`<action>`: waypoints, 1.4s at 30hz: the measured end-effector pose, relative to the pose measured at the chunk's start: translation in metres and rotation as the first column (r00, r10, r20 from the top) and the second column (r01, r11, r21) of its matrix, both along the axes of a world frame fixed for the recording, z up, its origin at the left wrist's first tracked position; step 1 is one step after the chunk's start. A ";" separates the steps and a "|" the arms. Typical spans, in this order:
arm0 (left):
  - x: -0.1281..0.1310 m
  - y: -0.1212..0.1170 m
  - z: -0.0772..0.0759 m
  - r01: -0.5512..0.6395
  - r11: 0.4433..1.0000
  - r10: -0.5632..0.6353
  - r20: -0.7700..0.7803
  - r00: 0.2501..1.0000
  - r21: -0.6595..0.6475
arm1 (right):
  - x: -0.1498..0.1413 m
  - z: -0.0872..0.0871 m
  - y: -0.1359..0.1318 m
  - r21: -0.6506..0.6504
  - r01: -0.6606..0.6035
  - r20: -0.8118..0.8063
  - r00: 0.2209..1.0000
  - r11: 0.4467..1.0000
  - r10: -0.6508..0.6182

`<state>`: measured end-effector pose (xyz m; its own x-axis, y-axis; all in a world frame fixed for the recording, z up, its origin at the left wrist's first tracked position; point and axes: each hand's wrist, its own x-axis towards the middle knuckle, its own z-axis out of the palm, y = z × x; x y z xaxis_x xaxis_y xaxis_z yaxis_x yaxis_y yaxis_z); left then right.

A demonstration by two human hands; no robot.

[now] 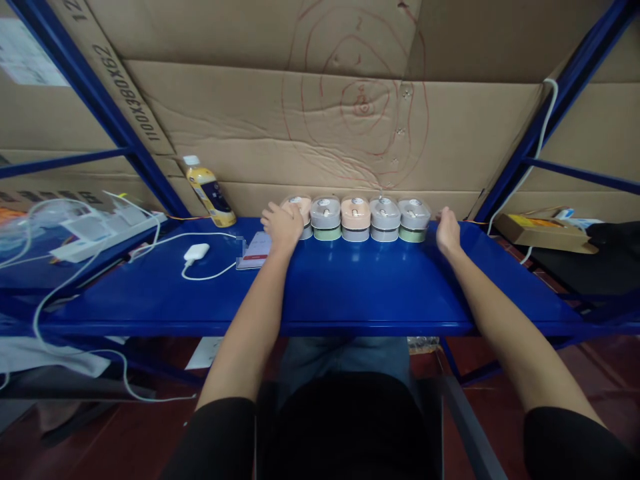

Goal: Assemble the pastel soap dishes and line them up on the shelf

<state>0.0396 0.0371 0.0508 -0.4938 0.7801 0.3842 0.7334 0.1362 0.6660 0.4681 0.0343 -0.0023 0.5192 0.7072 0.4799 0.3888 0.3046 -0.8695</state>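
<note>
Several small rounded containers with clear lids stand in a row against the cardboard, stacked two high. The top ones are peach, like the middle container (355, 214), or grey, like the right-end container (414, 213). Grey and pale green ones, such as the green container (327, 234), sit beneath. My left hand (284, 227) is at the left end of the row with fingers spread, against the peach end container (296, 200) and partly covering it. Off the row's right end, my right hand (449, 231) holds nothing; its fingers are extended and a small gap separates it from the containers.
A phone (254, 251) lies left of my left forearm, beside a white charger case (197, 252) on a cable. A drink bottle (211, 193) leans at the back left. Blue frame posts and a cardboard wall (225, 127) bound the blue shelf (360, 287). An open carton (545, 233) sits right.
</note>
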 end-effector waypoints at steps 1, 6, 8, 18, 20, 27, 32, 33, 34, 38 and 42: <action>0.010 -0.007 0.002 0.018 0.997 -0.015 -0.043 0.999 0.077 | -0.008 0.004 -0.003 0.060 0.102 0.020 0.994 0.993 -0.104; 0.107 -0.056 -0.006 0.632 0.707 -0.668 0.005 0.744 0.318 | -0.079 0.022 -0.027 0.307 0.188 -0.038 0.982 0.933 -0.185; 0.149 -0.073 -0.017 0.779 0.530 -0.845 0.287 0.451 0.337 | -0.107 0.025 -0.038 0.350 0.155 -0.012 0.987 0.924 -0.161; 0.169 -0.082 -0.035 0.837 0.415 -0.685 0.728 0.029 0.357 | -0.133 0.023 -0.068 0.551 0.015 0.421 0.858 0.834 -0.294; 0.168 -0.082 -0.036 0.839 0.413 -0.683 0.730 0.029 0.354 | -0.133 0.021 -0.068 0.559 -0.009 0.440 0.851 0.829 -0.288; 0.171 -0.082 -0.040 0.839 0.361 -0.722 0.691 -0.025 0.407 | -0.134 0.021 -0.068 0.527 -0.028 0.409 0.885 0.850 -0.224; 0.171 -0.081 -0.041 0.844 0.368 -0.726 0.688 -0.002 0.390 | -0.134 0.023 -0.068 0.516 0.020 0.408 0.873 0.856 -0.267; 0.172 -0.081 -0.041 0.843 0.368 -0.726 0.688 -0.002 0.392 | -0.134 0.023 -0.068 0.511 0.027 0.413 0.869 0.859 -0.273; 0.172 -0.082 -0.041 0.842 0.369 -0.728 0.686 0.000 0.392 | -0.134 0.023 -0.067 0.508 0.028 0.416 0.867 0.861 -0.274; 0.172 -0.081 -0.042 0.844 0.393 -0.741 0.669 0.056 0.365 | -0.134 0.019 -0.063 0.519 0.000 0.413 0.876 0.855 -0.251; 0.171 -0.079 -0.044 0.855 0.376 -0.756 0.652 0.061 0.356 | -0.119 0.018 -0.050 0.481 0.023 0.427 0.867 0.877 -0.257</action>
<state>0.2107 -0.0421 0.0073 0.4393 0.8728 0.2127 -0.1814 -0.1457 0.9726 0.3487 -0.0157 0.0155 0.2277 0.2913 0.9291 0.7771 0.5205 -0.3537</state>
